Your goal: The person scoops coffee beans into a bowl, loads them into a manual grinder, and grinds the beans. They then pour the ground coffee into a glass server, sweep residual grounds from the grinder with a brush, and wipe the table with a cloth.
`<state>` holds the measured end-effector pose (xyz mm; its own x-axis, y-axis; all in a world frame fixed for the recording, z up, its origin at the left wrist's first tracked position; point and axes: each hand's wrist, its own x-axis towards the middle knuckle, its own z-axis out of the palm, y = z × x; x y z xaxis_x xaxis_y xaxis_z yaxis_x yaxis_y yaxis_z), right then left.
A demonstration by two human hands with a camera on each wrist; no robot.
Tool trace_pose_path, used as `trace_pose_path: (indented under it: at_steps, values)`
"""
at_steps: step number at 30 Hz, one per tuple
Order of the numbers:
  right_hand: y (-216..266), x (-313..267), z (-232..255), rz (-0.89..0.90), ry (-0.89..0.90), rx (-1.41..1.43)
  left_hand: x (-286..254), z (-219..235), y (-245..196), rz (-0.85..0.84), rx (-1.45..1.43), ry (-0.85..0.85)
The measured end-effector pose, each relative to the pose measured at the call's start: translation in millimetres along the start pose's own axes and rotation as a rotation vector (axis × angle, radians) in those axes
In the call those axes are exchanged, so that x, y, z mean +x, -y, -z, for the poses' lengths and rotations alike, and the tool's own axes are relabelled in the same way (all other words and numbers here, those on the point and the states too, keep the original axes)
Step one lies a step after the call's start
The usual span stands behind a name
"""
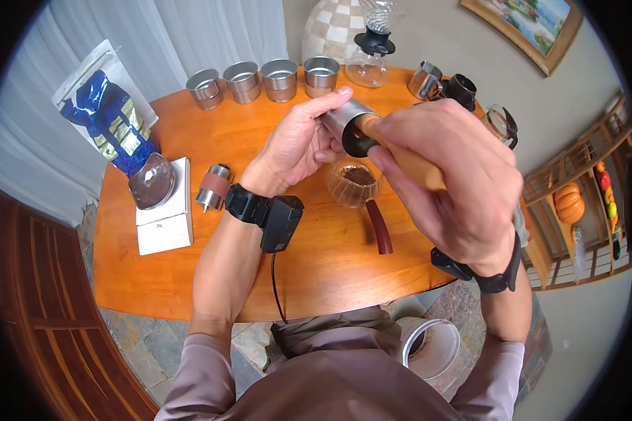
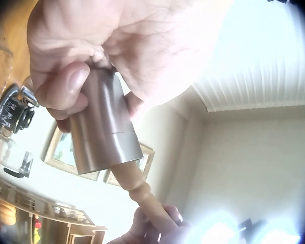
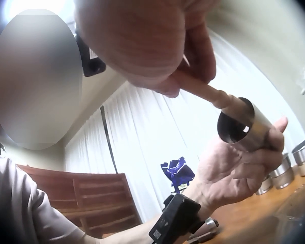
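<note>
Desk: orange wood desk (image 1: 316, 270) by white curtains, and we're right above it.
Left hand: the left hand (image 1: 298, 144) curls round the steel cylinder (image 1: 347, 125), thumb and fingers clamped on it, open mouth tilted toward the person.
Right hand: the right hand (image 1: 456, 186) grips a wooden handle (image 1: 411, 165) whose tip goes into that cylinder.
Below: glass cup (image 1: 354, 182) with brown grounds, sitting right under the cylinder.
Further out: four steel mugs (image 1: 263, 81) lined along the far edge, blue bag (image 1: 109, 123) at left.
</note>
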<state>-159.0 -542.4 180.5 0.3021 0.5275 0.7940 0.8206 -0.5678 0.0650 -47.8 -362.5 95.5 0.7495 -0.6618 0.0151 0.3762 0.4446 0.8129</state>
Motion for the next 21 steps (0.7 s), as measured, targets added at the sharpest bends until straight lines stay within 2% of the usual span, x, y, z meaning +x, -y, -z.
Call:
trace_pose_path:
  at_steps: [4, 6, 7, 9, 10, 12, 13, 14, 16, 17, 18, 20, 21]
  values:
    - [-1, -3, -4, 0.099, -0.124, 0.036, 4, 2, 2, 0.015, -0.030, -0.050]
    - [2, -5, 2, 0.180, 0.062, -0.096, 6, 6, 4, 0.006, -0.025, 0.018]
    - [7, -6, 1, 0.180, 0.062, -0.092, 8, 13, 4, 0.006, -0.026, 0.015]
    - [15, -6, 0, 0.197, 0.222, -0.053, 10, 21, 3, 0.064, -0.117, 0.252]
    - [15, -7, 1, 0.194, 0.223, -0.050, 9, 23, 6, 0.067, -0.120, 0.250]
    - [14, -8, 2, 0.114, 0.284, -0.079, 3, 6, 3, 0.043, 0.076, 0.092]
    - [7, -11, -4, 0.082, 0.162, -0.007, 3, 0, 6, 0.047, 0.076, 0.092]
    - [5, -8, -2, 0.077, 0.161, -0.007, 3, -6, 9, 0.023, 0.069, 0.045]
    - [6, -2, 7, -0.261, 0.091, 0.138, 1, -11, 11, 0.000, 0.065, 0.001]
    - [7, -5, 9, -0.324, 0.025, 0.178, 0, -12, 10, -0.007, 0.028, 0.025]
    - [8, -8, 13, -0.324, 0.022, 0.176, -1, -11, 8, -0.014, -0.010, 0.048]
    - [9, -14, 21, -0.181, -0.073, 0.069, 2, -8, 10, -0.007, -0.005, 0.055]
    - [9, -16, 21, -0.084, -0.093, 0.121, 3, -7, 10, 0.001, 0.000, 0.063]
